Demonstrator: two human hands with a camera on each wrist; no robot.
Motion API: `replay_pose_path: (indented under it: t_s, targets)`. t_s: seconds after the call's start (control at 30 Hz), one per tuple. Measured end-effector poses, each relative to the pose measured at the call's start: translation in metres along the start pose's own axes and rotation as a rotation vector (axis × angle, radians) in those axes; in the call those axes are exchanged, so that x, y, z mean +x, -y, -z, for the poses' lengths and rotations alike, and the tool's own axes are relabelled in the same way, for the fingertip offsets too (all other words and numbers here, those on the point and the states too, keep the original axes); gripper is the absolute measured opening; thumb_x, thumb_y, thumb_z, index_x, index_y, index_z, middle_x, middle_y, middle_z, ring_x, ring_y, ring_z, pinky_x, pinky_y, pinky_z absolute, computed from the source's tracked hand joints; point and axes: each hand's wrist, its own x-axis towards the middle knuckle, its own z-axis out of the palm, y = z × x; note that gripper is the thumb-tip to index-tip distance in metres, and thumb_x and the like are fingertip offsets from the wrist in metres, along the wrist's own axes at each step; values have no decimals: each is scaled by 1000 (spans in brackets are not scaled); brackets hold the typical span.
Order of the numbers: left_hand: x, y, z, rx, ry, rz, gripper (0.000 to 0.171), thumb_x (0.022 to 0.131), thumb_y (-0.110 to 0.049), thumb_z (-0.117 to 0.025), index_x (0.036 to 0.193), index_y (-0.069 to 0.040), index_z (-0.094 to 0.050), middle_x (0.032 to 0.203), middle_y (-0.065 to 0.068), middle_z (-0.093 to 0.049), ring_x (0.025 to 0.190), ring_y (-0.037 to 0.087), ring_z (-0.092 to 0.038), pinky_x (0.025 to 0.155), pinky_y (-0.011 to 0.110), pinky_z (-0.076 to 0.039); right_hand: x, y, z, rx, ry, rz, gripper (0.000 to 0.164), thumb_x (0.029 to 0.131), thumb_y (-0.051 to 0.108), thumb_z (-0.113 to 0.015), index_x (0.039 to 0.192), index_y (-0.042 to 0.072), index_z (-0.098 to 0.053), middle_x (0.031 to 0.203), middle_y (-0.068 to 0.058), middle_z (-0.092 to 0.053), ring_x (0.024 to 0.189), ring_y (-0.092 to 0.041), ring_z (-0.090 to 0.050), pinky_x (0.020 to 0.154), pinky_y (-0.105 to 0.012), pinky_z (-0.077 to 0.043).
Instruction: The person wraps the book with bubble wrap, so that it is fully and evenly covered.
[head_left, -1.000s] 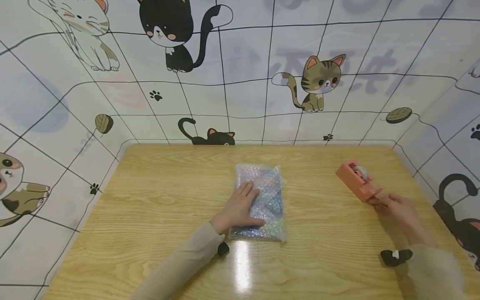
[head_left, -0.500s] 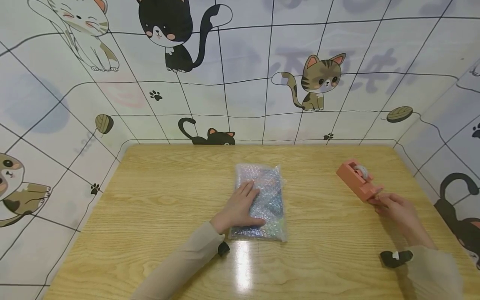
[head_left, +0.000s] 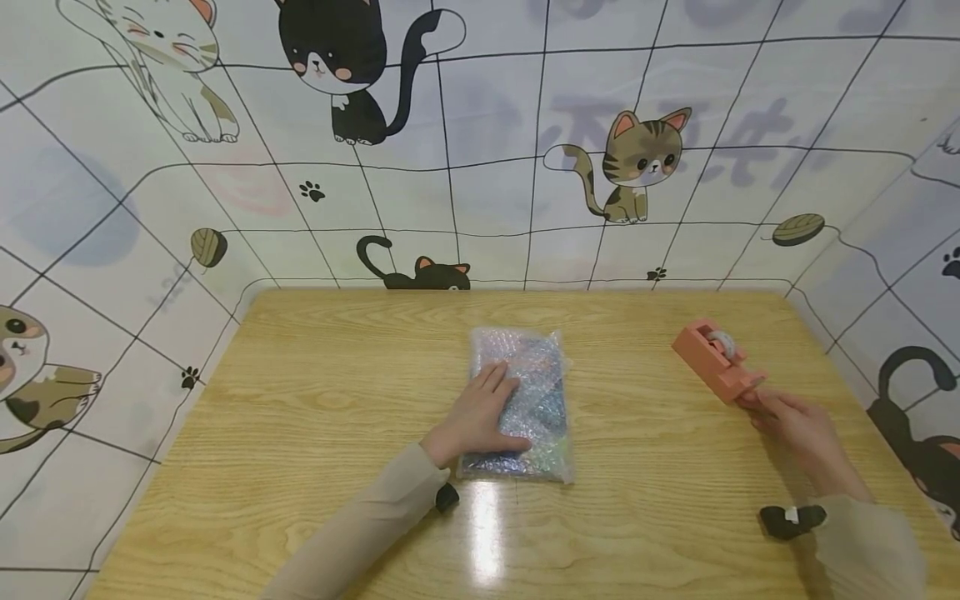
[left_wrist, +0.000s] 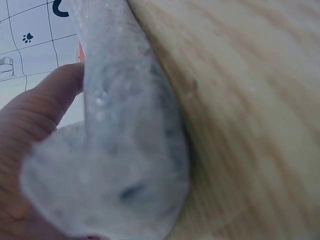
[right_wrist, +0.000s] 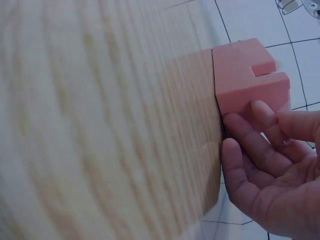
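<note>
A flat package in bubble wrap (head_left: 538,404) lies near the middle of the wooden table, with bluish contents showing through. My left hand (head_left: 476,417) rests on its left part, fingers straight and thumb spread. In the left wrist view, the wrapped edge (left_wrist: 130,110) fills the centre beside that hand. At the right stands a pink tape dispenser (head_left: 708,362) bearing a roll of tape (head_left: 722,343). My right hand (head_left: 798,429) is at its near, toothed end, thumb and index finger pinching the tape's end there. The other fingers curl by the dispenser's front (right_wrist: 250,82); the pinched tape itself barely shows.
White walls (head_left: 495,192) printed with cats and grid lines enclose the table (head_left: 322,375) at the back and both sides. A glare spot lies on the wood in front of the package. Black straps (head_left: 792,518) sit at both wrists.
My right hand has shifted very slightly at the dispenser's near end. My left hand, the package and the dispenser stay where they were.
</note>
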Motion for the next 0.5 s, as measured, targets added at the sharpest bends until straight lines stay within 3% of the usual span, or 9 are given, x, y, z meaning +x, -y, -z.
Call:
replay_pose_path:
  t_s: [0.1,0.23,0.5]
  targets:
    - [0,0,0,1,0,0,93,73,-59,-70,140,-3,-39,151,22,-22,140,34,-16,114,43,-17,0,2,0,-61,-13,0,28,97,20,-51,79,31,-69,81,19,-66,74,6,-62,63,-14,-53]
    - [0,0,1,-2,5,-1,94,73,-59,-70,140,-3,-38,151,22,-21,141,34,-15,114,43,-16,2,5,-1,-237,-35,-8,33,99,21,-45,77,31,-67,81,26,-61,74,11,-59,63,-13,-52]
    - [0,0,2,0,-2,-10,94,73,-60,-70,140,-3,-39,151,23,-21,140,34,-16,114,43,-17,5,10,5,-535,-29,-39,32,100,29,-39,88,23,-68,82,33,-53,76,19,-47,63,-11,-45]
